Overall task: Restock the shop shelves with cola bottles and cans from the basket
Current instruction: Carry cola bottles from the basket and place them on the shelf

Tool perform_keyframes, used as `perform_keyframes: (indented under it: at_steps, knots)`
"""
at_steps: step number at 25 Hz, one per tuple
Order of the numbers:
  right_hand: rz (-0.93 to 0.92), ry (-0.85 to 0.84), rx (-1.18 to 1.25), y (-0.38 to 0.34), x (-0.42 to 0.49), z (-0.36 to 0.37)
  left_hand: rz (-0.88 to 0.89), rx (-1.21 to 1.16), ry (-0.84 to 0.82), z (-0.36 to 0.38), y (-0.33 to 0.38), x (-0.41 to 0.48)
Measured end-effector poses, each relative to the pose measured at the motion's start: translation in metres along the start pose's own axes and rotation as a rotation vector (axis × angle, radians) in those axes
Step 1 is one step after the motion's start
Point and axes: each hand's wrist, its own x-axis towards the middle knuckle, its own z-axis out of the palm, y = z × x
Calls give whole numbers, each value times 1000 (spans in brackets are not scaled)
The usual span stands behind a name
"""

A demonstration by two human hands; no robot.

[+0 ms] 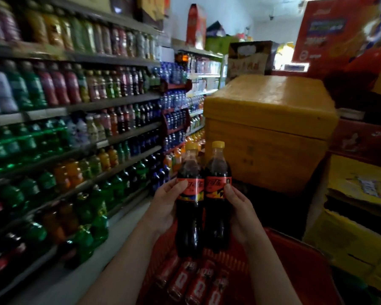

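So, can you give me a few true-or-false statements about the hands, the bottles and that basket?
1. The left hand grips the left bottle, and the right hand grips the right bottle. True.
2. Both bottle caps are red. False: they are yellow.
3. Red cans lie in the red basket below the bottles. True.
4. The stocked shelves stand on the person's right. False: they are on the left.

Dark cola bottles (204, 194) — yellow caps, orange-red labels; basket (295, 249) seemingly red.

Two upright yellow-capped cola bottles (190, 225) touch above red cans (194, 280) lying in the red basket (299, 245).
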Motion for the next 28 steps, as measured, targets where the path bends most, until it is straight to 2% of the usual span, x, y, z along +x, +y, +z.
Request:
perform_keyframes:
  at_steps: [8, 17, 20, 23, 28]
  knots:
    - [196, -481, 38, 40, -27, 110, 249, 142, 519, -55, 59, -132]
    - [439, -877, 87, 110, -130, 246, 493, 250, 929, -101, 107, -318]
    - [489, -966, 60, 130, -161, 280, 511, 295, 1060, -116, 116, -365]
    - [444, -1035, -48, 146, -181, 312, 561, 288, 1184, -138, 130, -403]
    - [405, -1032, -73, 162, -183, 349, 606, 321, 1214, -176, 158, -434]
